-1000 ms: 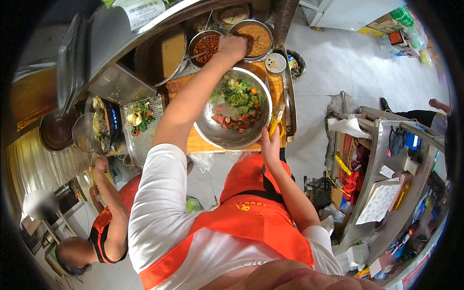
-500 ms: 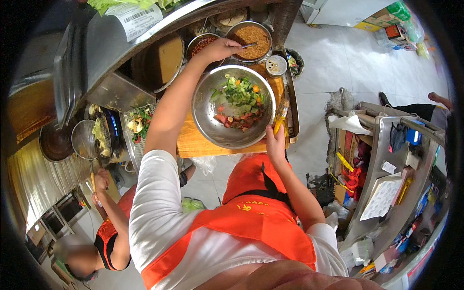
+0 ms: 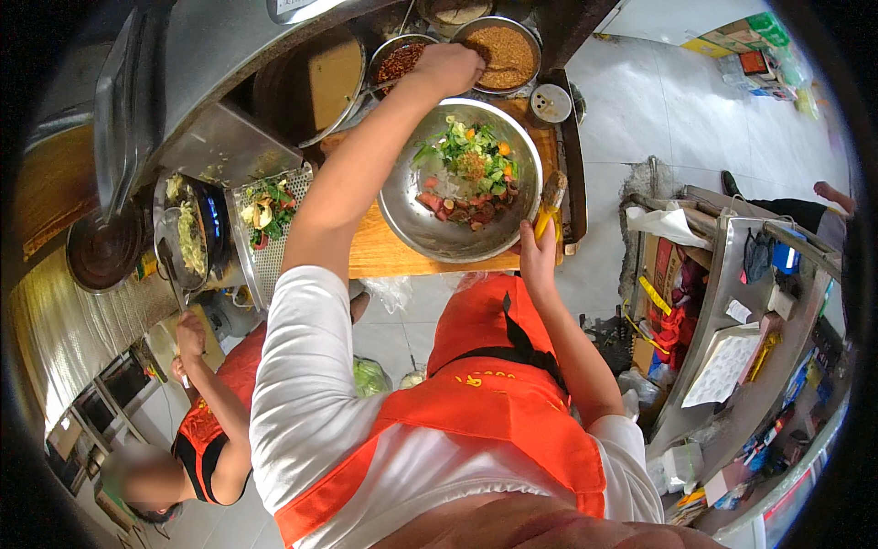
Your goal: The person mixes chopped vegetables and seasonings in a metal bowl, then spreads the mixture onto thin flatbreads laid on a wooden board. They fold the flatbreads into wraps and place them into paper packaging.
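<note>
My left hand (image 3: 450, 69) is closed at the near edge of a metal bowl of brown crumbly granules (image 3: 503, 48). A spoon's dark end (image 3: 503, 69) lies in the granules at its fingertips; the grip is mostly hidden. Beside it, partly behind my wrist, sits a bowl of red chilli flakes (image 3: 401, 60). My right hand (image 3: 538, 249) grips the right rim of a large steel mixing bowl (image 3: 412, 220), next to a yellow-handled brush-like tool (image 3: 551, 203). In the bowl are chopped greens (image 3: 464, 137) with a small heap of granules (image 3: 473, 166), and reddish meat-like pieces (image 3: 448, 206).
The mixing bowl stands on a wooden board (image 3: 384, 247). A perforated-lid tin (image 3: 551, 103) is at its upper right. At left, a co-worker (image 3: 215, 416) works a strainer over a wok (image 3: 194, 233). A tray of vegetables (image 3: 267, 212) lies between us. A cluttered shelf (image 3: 732, 311) stands right.
My left hand has moved slightly up and right. A heap of granules now lies on the greens. The co-worker's strainer has moved right into the wok. The whole view has shifted a little.
</note>
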A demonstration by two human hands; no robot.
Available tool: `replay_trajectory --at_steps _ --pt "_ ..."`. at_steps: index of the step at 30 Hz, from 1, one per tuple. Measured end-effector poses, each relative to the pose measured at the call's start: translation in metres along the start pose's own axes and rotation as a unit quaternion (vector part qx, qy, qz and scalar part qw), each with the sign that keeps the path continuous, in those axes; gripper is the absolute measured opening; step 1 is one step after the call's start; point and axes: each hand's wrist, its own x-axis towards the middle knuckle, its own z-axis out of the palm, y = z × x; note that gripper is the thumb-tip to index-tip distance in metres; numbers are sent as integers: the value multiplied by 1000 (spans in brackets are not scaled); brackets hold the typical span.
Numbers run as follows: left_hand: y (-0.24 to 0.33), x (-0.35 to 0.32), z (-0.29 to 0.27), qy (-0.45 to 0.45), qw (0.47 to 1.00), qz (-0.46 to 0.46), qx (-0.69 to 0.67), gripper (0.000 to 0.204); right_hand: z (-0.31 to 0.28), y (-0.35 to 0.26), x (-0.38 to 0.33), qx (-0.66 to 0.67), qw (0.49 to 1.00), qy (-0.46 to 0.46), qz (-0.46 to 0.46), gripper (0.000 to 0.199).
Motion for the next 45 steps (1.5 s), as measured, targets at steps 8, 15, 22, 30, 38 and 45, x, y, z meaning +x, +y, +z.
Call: replay_trajectory --at_steps 8,15,22,30,38,45 --pt "-31 5 15 -59 968 -46 -240 35 7 -24 -5 3 999 20 40 19" --pt "-43 -29 15 -44 934 -84 -343 30 5 -1 0 -18 1000 10 -12 20" --pt "-33 -91 -7 -79 888 -74 -447 34 2 4 2 -8 999 17 -27 16" --pt "7 -19 -9 128 982 -90 -108 50 9 0 -9 63 998 1 32 15" --pt "115 -6 12 103 985 87 -104 64 18 5 -15 80 995 7 52 25" --pt "64 -131 -18 279 768 -67 -573 85 18 -6 -11 100 995 -11 26 16"
